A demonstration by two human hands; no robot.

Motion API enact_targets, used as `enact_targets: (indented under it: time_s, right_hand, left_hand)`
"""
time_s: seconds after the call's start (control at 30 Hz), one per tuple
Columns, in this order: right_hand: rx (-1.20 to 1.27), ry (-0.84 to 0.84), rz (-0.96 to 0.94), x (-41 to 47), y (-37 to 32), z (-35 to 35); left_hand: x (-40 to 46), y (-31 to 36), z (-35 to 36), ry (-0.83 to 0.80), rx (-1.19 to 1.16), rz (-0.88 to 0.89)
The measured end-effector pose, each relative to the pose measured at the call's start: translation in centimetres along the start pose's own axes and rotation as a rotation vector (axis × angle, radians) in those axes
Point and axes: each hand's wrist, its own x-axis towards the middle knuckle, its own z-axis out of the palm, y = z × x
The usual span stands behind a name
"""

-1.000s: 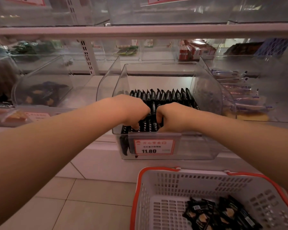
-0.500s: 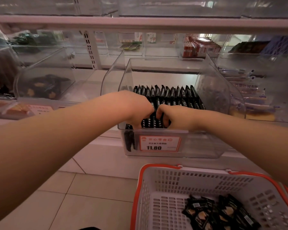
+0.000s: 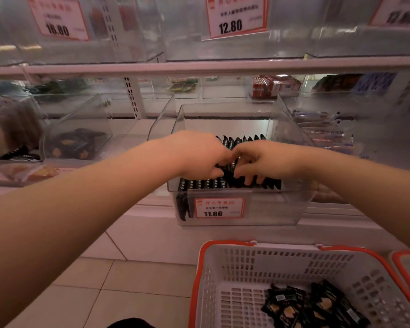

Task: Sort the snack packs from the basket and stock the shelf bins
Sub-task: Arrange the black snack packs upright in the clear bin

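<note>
Shop shelf, clear bin (image 3: 265, 209) of upright black snack packs (image 3: 206, 183). Left hand (image 3: 199, 157) and right hand (image 3: 260, 162) both curl fingers around packs mid-row; more packs wait in basket (image 3: 223, 275). Risk: squeezing may topple the row.

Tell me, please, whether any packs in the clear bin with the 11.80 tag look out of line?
Yes. One black pack stands on end at the front left corner of the clear bin, dropped below the neat upright rows. Both hands, left hand and right hand, are among the packs.
</note>
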Motion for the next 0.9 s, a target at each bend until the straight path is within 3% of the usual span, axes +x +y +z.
enact_targets:
  time_s: [0.13,0.2,0.43,0.7,0.9]
  right_hand:
    - [0.176,0.29,-0.135,-6.3,1.0,-0.5]
    - [0.278,0.316,-0.134,-9.6,3.3,0.5]
    - [0.117,0.084,0.22,-15.1,15.3,6.7]
    - [-0.105,-0.097,0.399,-18.1,27.5,11.7]
    - [-0.052,-0.119,0.496,-15.4,34.7,18.2]
  left_hand:
    - [-1.9,3.8,-1.5,0.211,-0.047,0.122]
    - [-2.3,6.3,-1.0,0.229,-0.043,0.208]
    - [2.3,17.0,6.1,-0.125,-0.072,0.367]
    - [8.0,27.8,17.0,-0.416,-0.292,0.353]
    - [11.4,32.2,23.1,-0.554,-0.312,0.312]
